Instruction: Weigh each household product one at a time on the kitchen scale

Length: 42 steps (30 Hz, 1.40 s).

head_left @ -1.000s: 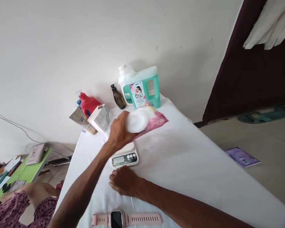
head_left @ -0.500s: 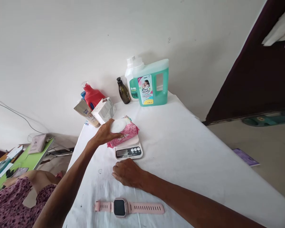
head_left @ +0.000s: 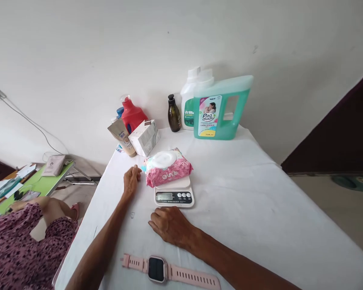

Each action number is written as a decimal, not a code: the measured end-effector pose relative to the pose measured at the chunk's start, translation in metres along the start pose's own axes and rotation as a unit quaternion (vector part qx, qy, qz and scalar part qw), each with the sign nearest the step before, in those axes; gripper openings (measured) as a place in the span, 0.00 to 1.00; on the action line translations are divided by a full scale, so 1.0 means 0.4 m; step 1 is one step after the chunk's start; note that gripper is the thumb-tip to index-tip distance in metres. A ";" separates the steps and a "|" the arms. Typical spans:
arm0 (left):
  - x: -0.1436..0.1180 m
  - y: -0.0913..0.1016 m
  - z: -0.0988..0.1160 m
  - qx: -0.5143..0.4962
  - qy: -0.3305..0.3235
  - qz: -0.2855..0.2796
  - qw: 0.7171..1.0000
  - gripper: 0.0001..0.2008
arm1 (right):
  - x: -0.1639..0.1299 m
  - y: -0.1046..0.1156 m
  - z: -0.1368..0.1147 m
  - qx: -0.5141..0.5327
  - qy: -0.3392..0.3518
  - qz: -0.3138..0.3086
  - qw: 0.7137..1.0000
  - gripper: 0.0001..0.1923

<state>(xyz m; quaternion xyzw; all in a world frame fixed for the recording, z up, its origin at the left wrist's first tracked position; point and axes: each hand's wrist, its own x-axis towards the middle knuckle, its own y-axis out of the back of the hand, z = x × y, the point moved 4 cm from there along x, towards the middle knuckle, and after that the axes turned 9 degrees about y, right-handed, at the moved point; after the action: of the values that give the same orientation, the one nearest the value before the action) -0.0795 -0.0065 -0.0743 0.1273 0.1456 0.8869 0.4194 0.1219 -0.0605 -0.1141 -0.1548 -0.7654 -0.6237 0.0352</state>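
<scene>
Wipes pack, pink, lettering unreadable, on scale; left hand beside it, empty; right hand resting flat, holding nothing

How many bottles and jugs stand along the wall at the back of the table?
4: a green detergent jug, a white jug partly hidden behind it, a small dark bottle, and a red bottle further left. Something blue behind the red one may be another.
</scene>
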 end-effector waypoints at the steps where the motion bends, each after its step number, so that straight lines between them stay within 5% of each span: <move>1: -0.003 -0.008 -0.025 0.005 0.008 -0.003 1.000 0.27 | -0.001 -0.003 0.000 -0.001 0.005 0.007 1.000 0.12; 16: -0.007 -0.016 -0.040 0.057 0.008 -0.058 0.997 0.10 | -0.022 -0.028 0.006 -0.026 0.041 0.139 0.989 0.13; 42: -0.007 -0.016 -0.041 0.093 -0.004 -0.049 0.994 0.11 | -0.016 -0.019 0.007 0.000 0.027 0.082 0.996 0.13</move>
<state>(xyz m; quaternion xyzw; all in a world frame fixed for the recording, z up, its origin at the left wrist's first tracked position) -0.0791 -0.0073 -0.0919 0.1623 0.2318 0.8475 0.4490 0.1261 -0.0602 -0.1237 -0.2003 -0.7487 -0.6229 0.1068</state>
